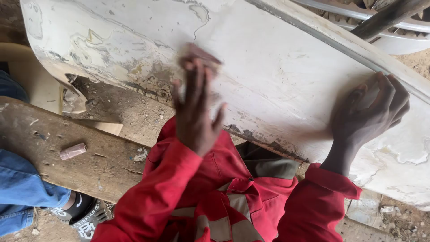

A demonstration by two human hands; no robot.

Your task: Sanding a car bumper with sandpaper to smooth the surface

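Evidently the small reddish-brown sheet of sandpaper sits pinned beneath the fingertips of the left hand, whose fingers are spread flat so the pressure falls evenly on the paper; blur there suggests rubbing. Under the paper lies the large white, curved car body panel, its paint chipped and cracked, propped across the red-sleeved lap so its face tilts toward the worker. Well to the side, the right hand curls closed over the panel's upper edge, seemingly to brace it. Below and outward from the left hand, a worn wooden plank carries a small pinkish block. Beyond it show another person's blue jeans and black sandal.
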